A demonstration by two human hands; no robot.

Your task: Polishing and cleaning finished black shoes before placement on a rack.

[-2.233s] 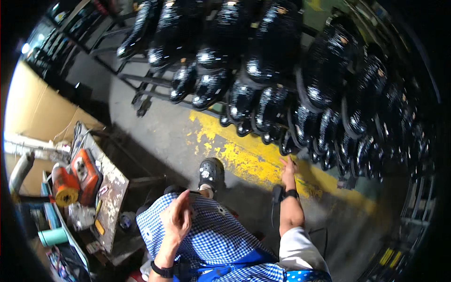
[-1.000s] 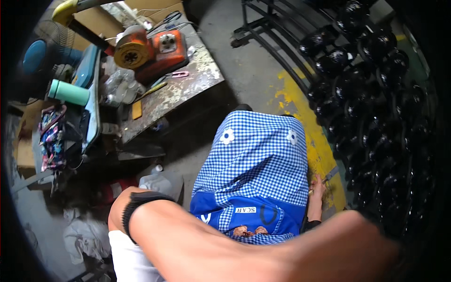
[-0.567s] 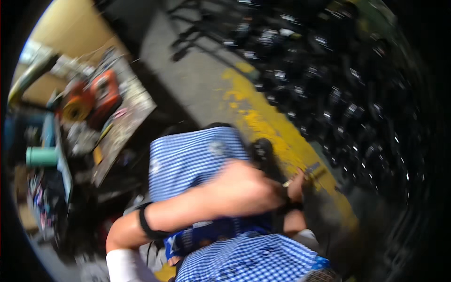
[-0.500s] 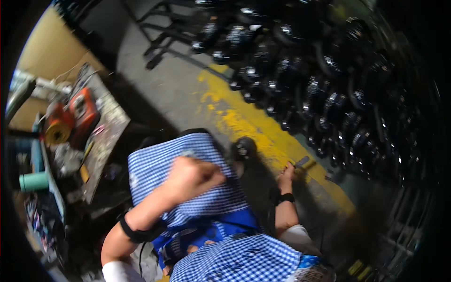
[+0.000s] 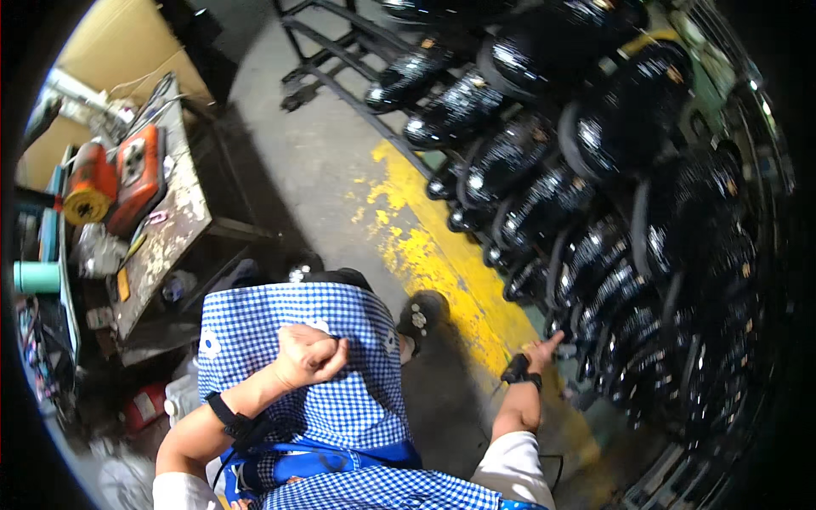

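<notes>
My left hand [image 5: 310, 355] is closed in a fist in front of the blue-and-white checked apron [image 5: 357, 399], near its white flower patches. Whatever its curled fingers might enclose is hidden. At the right, my right hand [image 5: 539, 353] reaches to the lower edge of the rack of shoes. Its index finger stretches out toward the glossy black shoes [image 5: 518, 153], and the other fingers show only in part. No held thing can be made out in it. Black bands with small devices are strapped round both wrists.
A worn table [image 5: 183, 191] at the left bears an orange power tool [image 5: 140, 170] and loose bits. A mint-green cylinder [image 5: 38, 277] lies beyond it. A yellow stripe [image 5: 433, 272] runs along the floor beside the black metal rack [image 5: 331, 72]. A red object [image 5: 146, 406] stands low at the left.
The whole view has shifted, bringing the shoes lower and larger. My right hand has moved nearer the shoes, its finger stretched out. My left fist stays before the apron.
</notes>
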